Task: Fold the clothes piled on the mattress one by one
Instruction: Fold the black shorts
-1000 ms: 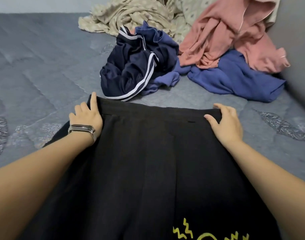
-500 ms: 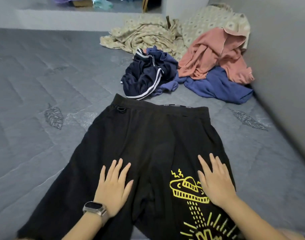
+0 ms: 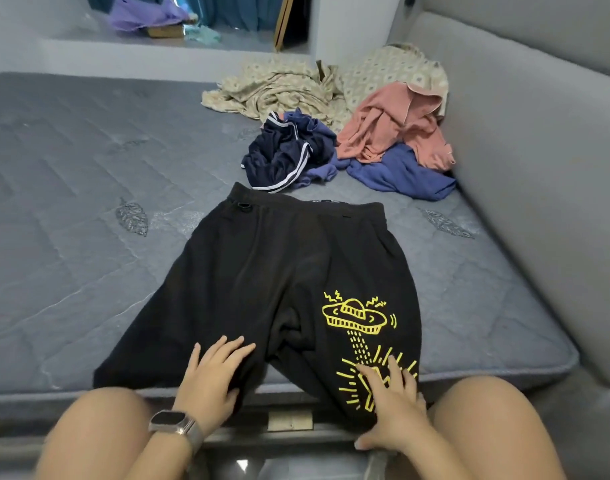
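- The left hand (image 3: 211, 377) is laid flat, fingers spread, on the left leg of the black shorts (image 3: 282, 271), wrist bent back from the near edge of the mattress (image 3: 71, 209).
- The right hand (image 3: 391, 405) is pressed, fingers straight and splayed, on the yellow print over that edge.
- Smoothing is judged the step in hand; next, one leg is probably to be gripped and folded across.
- The unfolded pile (image 3: 352, 133) lies at the far right corner.

Grey padded wall (image 3: 539, 161) along right side. Beyond far edge, raised ledge (image 3: 151, 46) bearing purple cloth (image 3: 147, 15); teal curtain (image 3: 234, 12) behind.
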A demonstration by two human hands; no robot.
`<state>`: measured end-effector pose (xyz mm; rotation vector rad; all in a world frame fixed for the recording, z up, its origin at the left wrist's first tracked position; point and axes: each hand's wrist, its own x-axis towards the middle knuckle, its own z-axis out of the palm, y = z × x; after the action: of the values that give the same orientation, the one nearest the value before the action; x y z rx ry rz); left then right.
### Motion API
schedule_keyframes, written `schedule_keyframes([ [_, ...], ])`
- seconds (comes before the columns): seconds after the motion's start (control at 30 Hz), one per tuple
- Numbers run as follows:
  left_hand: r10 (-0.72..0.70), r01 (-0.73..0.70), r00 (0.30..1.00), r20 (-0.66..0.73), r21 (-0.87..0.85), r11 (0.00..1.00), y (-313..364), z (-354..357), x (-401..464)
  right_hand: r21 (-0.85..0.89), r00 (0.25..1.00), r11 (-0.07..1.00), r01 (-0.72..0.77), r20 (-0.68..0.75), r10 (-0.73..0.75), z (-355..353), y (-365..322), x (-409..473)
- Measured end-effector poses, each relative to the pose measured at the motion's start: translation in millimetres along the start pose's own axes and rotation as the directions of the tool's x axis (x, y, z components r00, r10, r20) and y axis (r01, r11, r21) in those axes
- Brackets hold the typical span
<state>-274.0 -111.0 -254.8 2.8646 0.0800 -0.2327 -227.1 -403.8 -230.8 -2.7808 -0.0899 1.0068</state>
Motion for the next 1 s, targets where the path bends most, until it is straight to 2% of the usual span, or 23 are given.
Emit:
schedule_keyframes([
  [0.07, -0.057, 0.051, 0.991, -0.125, -0.049, 0.997, 2, 6, -1, -0.073, 0.993, 0.997, -0.037, -0.117, 0.029, 17, -13, 2],
  [0.17, -0.193, 0.144, 0.926, -0.325, -0.168, 0.975, 3, 15, -1, -0.192, 0.92, 0.981, 0.02, -0.381, -0.093, 31, -18, 8],
  [0.23, -0.264, 0.19, 0.893, -0.364, -0.226, 0.955, 2, 13, 0, -0.228, 0.863, 0.972, 0.056, -0.478, -0.162, 38, -11, 16],
  [0.3, -0.247, 0.146, 0.883, -0.4, -0.267, 0.952, -3, 7, 1, -0.232, 0.804, 0.965, 0.123, -0.547, -0.234, 37, -15, 10],
  [0.4, -0.259, 0.039, 0.871, -0.418, -0.467, 0.883, -7, -3, -1, -0.068, 0.775, 0.971, 0.227, -0.591, -0.223, 28, -21, 0],
  [0.47, -0.231, -0.007, 0.885, -0.404, -0.508, 0.861, -7, -4, -5, 0.129, 0.767, 0.952, 0.276, -0.627, -0.137, 18, -21, 2],
  [0.5, -0.187, -0.028, 0.904, -0.384, -0.491, 0.871, -5, -4, -7, 0.309, 0.771, 0.9, 0.308, -0.636, -0.045, 12, -19, 3],
  [0.53, -0.133, -0.053, 0.925, -0.357, -0.467, 0.883, -4, -1, -9, 0.503, 0.782, 0.795, 0.339, -0.62, 0.058, 5, -17, 4],
  [0.6, -0.031, -0.1, 0.95, -0.31, -0.399, 0.911, -2, 7, -13, 0.806, 0.841, 0.505, 0.308, -0.479, 0.252, -4, -13, 5],
  [0.63, 0.002, -0.116, 0.955, -0.297, -0.368, 0.923, 1, 11, -14, 0.901, 0.862, 0.346, 0.262, -0.38, 0.336, -5, -10, 6],
  [0.7, 0.04, -0.157, 0.95, -0.31, -0.364, 0.918, 12, 16, -17, 0.989, 0.903, 0.038, 0.145, -0.148, 0.404, -5, -9, 3],
  [0.73, 0.055, -0.181, 0.944, -0.325, -0.375, 0.909, 18, 16, -17, 0.996, 0.914, -0.033, 0.086, -0.065, 0.4, -5, -10, 1],
  [0.77, 0.076, -0.204, 0.941, -0.33, -0.373, 0.905, 26, 15, -18, 0.999, 0.924, -0.029, 0.036, -0.022, 0.381, -2, -12, 0],
  [0.83, 0.146, -0.234, 0.954, -0.262, -0.345, 0.909, 40, 19, -16, 0.991, 0.949, 0.132, -0.038, -0.006, 0.315, 8, -19, -2],
  [0.9, 0.154, -0.207, 0.971, -0.18, -0.329, 0.921, 50, 27, -13, 0.919, 0.97, 0.384, -0.083, -0.014, 0.243, 22, -25, -2],
  [0.97, 0.16, -0.201, 0.966, -0.202, -0.202, 0.959, 58, 33, -9, 0.727, 0.975, 0.679, -0.101, -0.064, 0.214, 35, -28, -4],
  [1.0, 0.193, -0.225, 0.956, -0.22, -0.131, 0.966, 61, 35, -7, 0.608, 0.973, 0.788, -0.098, -0.107, 0.203, 39, -29, -7],
])
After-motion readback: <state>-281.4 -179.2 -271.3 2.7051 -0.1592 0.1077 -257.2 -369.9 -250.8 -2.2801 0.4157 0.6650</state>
